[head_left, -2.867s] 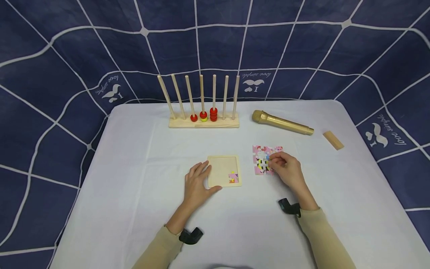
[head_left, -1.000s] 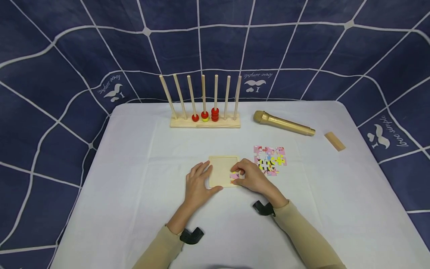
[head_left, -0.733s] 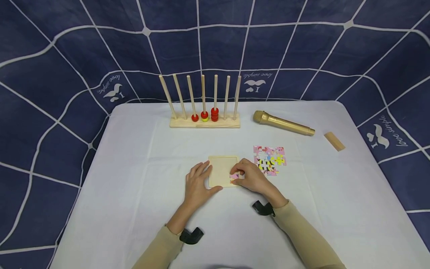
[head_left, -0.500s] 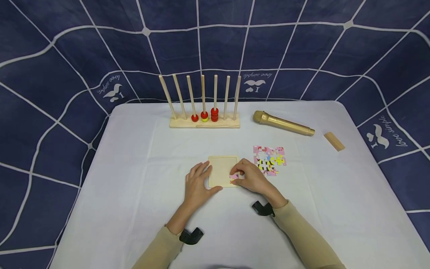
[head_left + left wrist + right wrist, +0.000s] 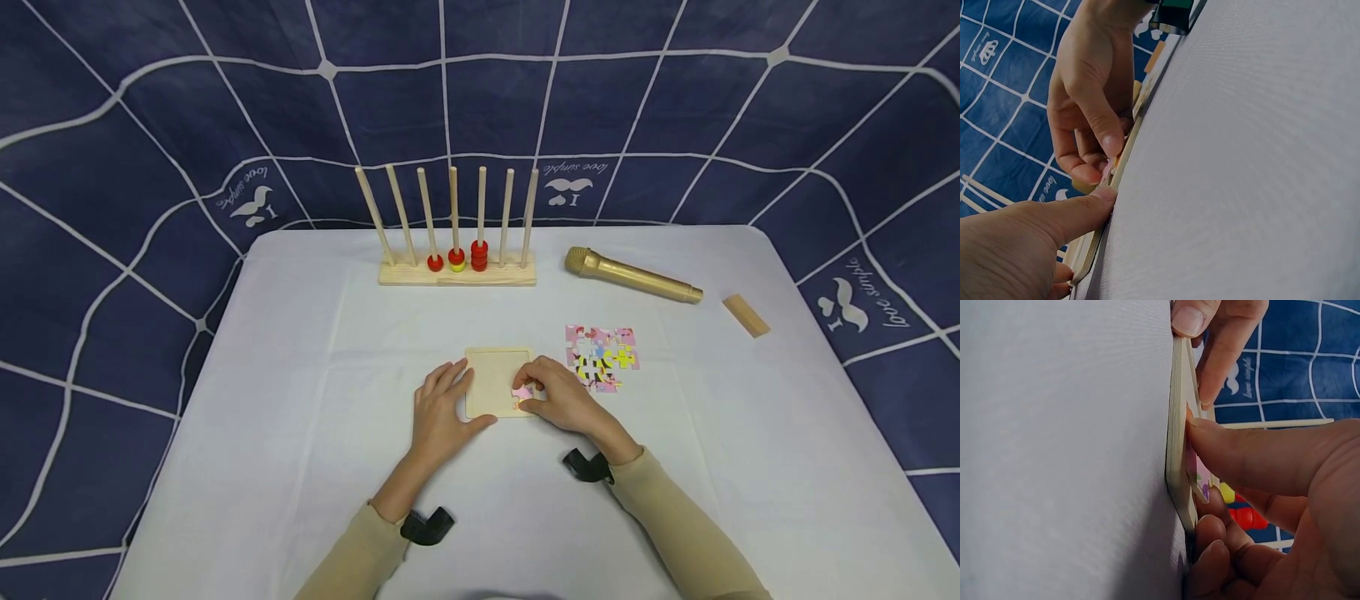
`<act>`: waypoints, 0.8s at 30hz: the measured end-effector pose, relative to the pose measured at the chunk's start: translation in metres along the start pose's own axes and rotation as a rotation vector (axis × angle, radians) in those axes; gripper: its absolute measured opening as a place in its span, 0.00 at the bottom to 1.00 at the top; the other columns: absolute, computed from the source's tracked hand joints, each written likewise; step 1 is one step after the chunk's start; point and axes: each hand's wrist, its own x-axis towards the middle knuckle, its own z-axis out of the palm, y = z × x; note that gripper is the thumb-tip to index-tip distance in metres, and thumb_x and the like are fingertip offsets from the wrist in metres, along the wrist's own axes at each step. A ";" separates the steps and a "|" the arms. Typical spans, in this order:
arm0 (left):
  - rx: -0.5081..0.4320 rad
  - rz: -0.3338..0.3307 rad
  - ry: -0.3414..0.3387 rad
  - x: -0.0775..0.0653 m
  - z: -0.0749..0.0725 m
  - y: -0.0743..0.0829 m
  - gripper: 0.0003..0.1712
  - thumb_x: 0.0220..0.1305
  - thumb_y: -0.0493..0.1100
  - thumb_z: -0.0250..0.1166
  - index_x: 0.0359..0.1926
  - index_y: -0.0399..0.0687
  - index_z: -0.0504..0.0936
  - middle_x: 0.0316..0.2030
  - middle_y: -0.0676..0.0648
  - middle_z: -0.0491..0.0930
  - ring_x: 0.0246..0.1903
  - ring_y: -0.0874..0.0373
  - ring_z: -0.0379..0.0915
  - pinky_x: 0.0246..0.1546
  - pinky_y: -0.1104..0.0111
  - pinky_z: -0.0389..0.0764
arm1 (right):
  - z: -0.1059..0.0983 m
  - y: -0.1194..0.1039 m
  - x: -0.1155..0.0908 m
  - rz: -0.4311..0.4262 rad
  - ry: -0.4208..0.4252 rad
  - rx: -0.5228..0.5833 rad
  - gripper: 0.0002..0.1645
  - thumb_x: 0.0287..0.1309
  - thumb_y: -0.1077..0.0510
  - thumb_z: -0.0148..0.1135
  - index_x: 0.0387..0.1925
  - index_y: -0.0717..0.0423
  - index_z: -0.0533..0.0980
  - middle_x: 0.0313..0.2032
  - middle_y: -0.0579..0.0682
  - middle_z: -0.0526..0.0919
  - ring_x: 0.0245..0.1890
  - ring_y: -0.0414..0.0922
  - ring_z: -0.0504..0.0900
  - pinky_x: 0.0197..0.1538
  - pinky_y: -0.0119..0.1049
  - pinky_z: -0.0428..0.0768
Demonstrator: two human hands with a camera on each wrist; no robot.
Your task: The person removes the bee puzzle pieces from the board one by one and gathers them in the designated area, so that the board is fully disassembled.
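A small square wooden puzzle tray lies on the white table. My left hand holds its near left corner, thumb along the near edge and fingers at the left edge. In the tray's near right corner, my right hand pinches a pink jigsaw piece between thumb and fingertips. Seen from the right wrist, the piece stands slightly tilted against the tray; fingers partly cover it. Just right of the tray lie several joined jigsaw pieces showing a pink and yellow picture.
Behind the tray stands a wooden peg rack with upright rods and red and yellow beads. A gold microphone lies at the back right, with a flat brown wooden strip beyond it. Dark blue gridded cloth hangs behind the table.
My right hand has moved left from the joined pieces to the piece in the tray. In the last half second that piece has shifted slightly under the fingertips. My left hand has stayed put.
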 end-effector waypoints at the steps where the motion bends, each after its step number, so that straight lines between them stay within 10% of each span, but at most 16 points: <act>1: 0.000 -0.001 0.000 0.000 0.000 0.000 0.46 0.39 0.53 0.82 0.59 0.35 0.78 0.65 0.43 0.73 0.66 0.45 0.62 0.58 0.47 0.65 | 0.000 0.000 0.000 -0.005 0.000 0.004 0.15 0.50 0.63 0.73 0.39 0.52 0.78 0.34 0.46 0.75 0.35 0.40 0.70 0.40 0.32 0.68; 18: -0.005 -0.004 0.002 -0.001 -0.001 0.002 0.46 0.39 0.53 0.82 0.59 0.35 0.78 0.65 0.43 0.73 0.66 0.45 0.61 0.58 0.48 0.65 | -0.005 -0.006 0.000 0.010 -0.009 0.031 0.10 0.56 0.68 0.65 0.38 0.52 0.80 0.26 0.43 0.74 0.28 0.39 0.69 0.35 0.30 0.67; 24: -0.008 0.004 0.006 -0.002 -0.002 0.001 0.46 0.39 0.53 0.82 0.59 0.35 0.78 0.65 0.43 0.73 0.66 0.44 0.62 0.58 0.47 0.65 | -0.013 -0.011 -0.001 0.022 -0.038 0.193 0.14 0.60 0.70 0.59 0.45 0.55 0.81 0.29 0.48 0.79 0.25 0.40 0.74 0.30 0.29 0.73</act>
